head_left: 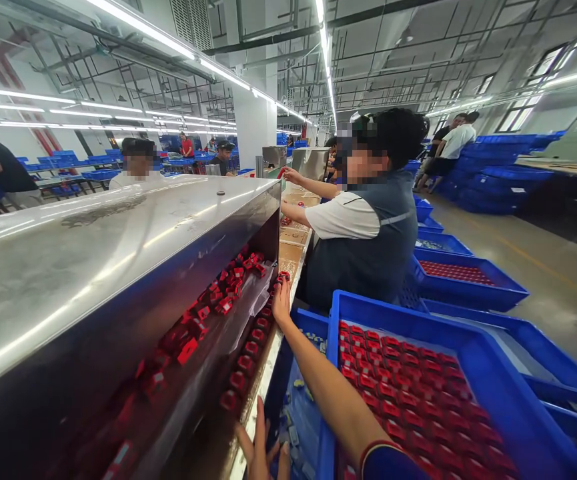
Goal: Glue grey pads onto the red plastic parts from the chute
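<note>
A long row of small red plastic parts (245,363) runs along the bench edge, beside a clear plastic sheet (218,347). At the far end of this row, my right hand (281,303) has its fingers stretched out and touching the last red parts (283,275). My left hand (262,450) is near the row's close end, low in the picture and partly cut off, with its fingers spread and nothing visible in them. A loose heap of red parts (223,293) lies deeper under the metal hood (118,220).
On my right, a blue tray (335,333) holds neat rows of red parts. Another blue tray (313,320) below contains small pale pieces. A co-worker (363,227) sits ahead at the same bench. More blue trays (468,293) line the floor.
</note>
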A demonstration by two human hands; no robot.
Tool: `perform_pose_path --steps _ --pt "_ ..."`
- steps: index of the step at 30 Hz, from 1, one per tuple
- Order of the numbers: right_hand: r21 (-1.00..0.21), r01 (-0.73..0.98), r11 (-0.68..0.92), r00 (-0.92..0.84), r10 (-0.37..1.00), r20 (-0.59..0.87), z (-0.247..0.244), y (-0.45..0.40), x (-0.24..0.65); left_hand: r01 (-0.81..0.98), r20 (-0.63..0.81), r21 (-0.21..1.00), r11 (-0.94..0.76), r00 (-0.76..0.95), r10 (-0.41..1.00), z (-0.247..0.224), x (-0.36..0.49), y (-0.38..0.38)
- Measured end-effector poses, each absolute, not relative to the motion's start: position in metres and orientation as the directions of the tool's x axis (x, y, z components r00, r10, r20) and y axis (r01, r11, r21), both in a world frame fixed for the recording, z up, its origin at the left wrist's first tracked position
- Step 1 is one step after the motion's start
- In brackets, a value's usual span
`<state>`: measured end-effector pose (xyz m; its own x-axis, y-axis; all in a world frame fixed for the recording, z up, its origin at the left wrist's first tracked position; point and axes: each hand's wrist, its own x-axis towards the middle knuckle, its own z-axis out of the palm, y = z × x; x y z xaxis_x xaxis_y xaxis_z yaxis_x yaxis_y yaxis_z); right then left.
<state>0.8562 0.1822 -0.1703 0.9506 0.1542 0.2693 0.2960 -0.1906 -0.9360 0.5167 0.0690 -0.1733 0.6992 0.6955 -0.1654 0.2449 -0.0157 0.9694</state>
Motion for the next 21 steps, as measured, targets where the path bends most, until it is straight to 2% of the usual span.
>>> perform_pose_path --steps 8,21 --pt "-0.928 0.318 -0.193 0.945 0.147 0.293 -0.170 0.184 0.857 0.205 -0.129 0.979 -0.018 0.680 0.722 -0.171 0.532 0.067" --pt "-0.929 0.324 -0.181 0.944 0.124 0.306 -0.168 0.181 0.856 0.183 -0.133 0.983 -0.010 0.748 0.651 -0.145 0.552 0.069"
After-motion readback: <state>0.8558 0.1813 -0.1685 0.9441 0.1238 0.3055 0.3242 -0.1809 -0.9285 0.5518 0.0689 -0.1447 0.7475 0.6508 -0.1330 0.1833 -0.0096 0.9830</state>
